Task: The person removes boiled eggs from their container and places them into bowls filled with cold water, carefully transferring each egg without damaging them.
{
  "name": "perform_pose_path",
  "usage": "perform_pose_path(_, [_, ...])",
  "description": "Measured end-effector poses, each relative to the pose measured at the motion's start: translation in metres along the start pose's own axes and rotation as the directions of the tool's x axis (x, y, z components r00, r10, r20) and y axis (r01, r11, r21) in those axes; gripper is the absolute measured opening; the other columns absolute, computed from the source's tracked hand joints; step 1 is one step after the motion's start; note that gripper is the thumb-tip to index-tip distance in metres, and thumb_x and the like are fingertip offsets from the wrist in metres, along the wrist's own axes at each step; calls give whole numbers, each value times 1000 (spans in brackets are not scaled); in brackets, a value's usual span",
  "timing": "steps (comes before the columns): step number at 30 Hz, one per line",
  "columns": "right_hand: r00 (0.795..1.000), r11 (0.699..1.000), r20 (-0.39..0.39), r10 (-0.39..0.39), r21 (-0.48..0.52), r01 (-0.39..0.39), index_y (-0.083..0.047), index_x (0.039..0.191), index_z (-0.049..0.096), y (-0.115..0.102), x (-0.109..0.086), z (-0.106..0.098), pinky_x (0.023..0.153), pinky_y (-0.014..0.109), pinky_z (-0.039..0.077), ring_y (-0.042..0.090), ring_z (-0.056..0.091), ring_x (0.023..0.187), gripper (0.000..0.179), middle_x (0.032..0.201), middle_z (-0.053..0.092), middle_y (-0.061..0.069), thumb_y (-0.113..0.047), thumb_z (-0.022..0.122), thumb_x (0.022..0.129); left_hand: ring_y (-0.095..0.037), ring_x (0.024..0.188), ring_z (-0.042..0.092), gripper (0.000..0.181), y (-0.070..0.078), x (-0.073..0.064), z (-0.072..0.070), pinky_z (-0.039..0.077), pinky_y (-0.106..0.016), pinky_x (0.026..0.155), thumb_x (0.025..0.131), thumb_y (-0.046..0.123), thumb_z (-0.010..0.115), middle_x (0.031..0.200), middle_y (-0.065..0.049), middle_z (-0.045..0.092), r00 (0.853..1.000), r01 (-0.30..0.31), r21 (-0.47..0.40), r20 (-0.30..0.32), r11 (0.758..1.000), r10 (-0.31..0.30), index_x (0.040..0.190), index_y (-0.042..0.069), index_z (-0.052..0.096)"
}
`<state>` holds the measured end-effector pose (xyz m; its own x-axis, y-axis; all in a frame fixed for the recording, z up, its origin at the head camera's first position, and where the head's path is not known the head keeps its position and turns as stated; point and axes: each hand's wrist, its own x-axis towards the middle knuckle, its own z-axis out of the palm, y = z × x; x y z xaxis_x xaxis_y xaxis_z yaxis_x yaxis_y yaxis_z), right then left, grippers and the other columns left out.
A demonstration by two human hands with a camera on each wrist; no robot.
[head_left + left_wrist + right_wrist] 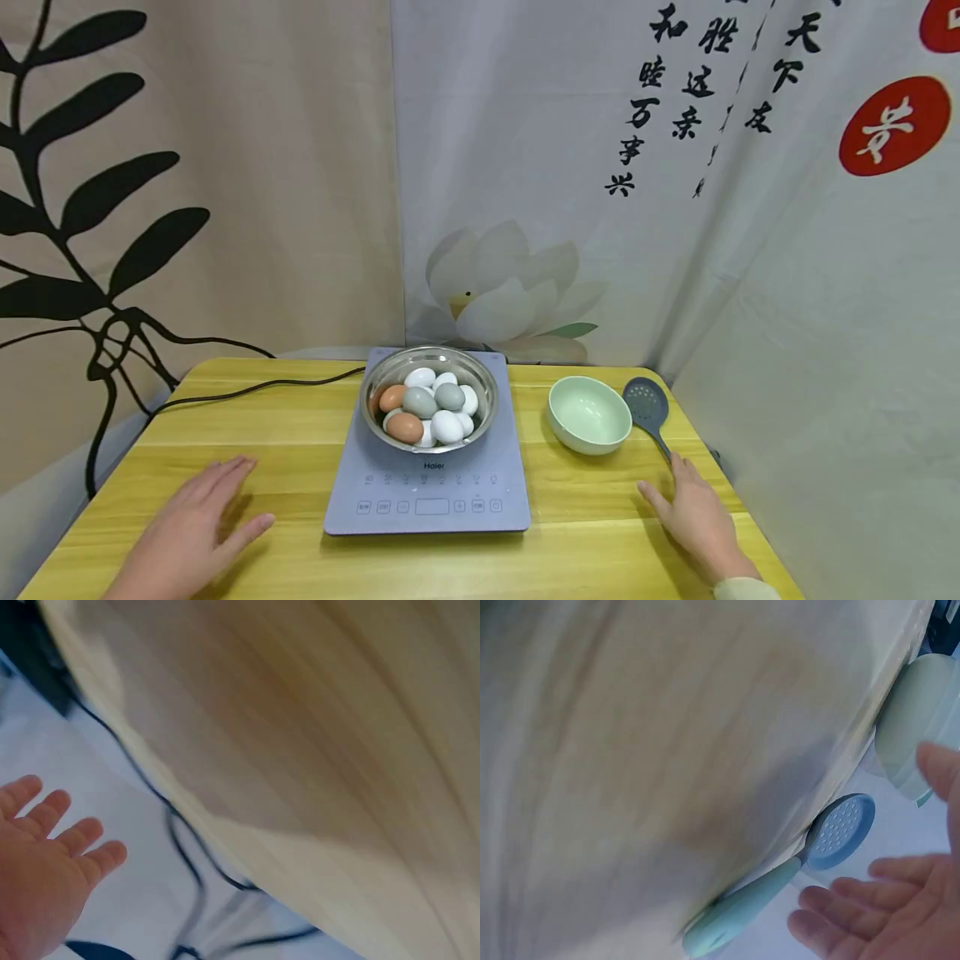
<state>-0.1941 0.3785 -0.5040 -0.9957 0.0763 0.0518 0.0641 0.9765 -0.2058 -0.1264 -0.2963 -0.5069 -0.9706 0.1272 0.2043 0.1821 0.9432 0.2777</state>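
Observation:
My left hand (191,529) hovers over the left part of the table, thumb apart and fingers extended, holding nothing. Its fingers also show at the edge of the left wrist view. Over on the right, my right hand (693,512) is spread beside a slotted skimmer (647,404), fingertips right by its handle, with no grip on it. In the right wrist view the skimmer's handle (742,907) is pale green. A light green bowl (588,412) stands left of the skimmer. Between the hands, a steel basin (431,357) full of white, brown and greyish eggs (418,402) sits on an induction cooktop (348,492).
A black cord (262,385) runs from behind the cooktop over the table's left edge. The wooden table (285,433) backs onto a printed curtain (510,167) with a plant, a lotus and characters. Another curtain side closes in at the right.

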Motion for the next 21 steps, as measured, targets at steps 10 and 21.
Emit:
perform_pose_path(10, [957, 967, 145, 251, 4, -254, 20, 150, 38, 15, -6, -13, 93, 73, 55, 65, 52, 129, 113, 145, 49, 47, -78, 53, 97, -24, 121, 69, 68, 106, -15, 27, 46, -33, 119, 79, 59, 89, 130, 1, 72, 912, -302, 107, -256, 947, 320, 128, 14, 75])
perform_pose_path(21, [932, 953, 208, 298, 0, -304, 20, 134, 54, 42, -16, -13, 86, 62, 59, 58, 65, 110, 71, 123, 64, 41, -41, 68, 100, -15, 116, 64, 78, 125, -19, 63, 51, -29, 100, 85, 81, 69, 124, 2, 70, 820, -422, 254, -302, 870, 486, 125, 15, 77])
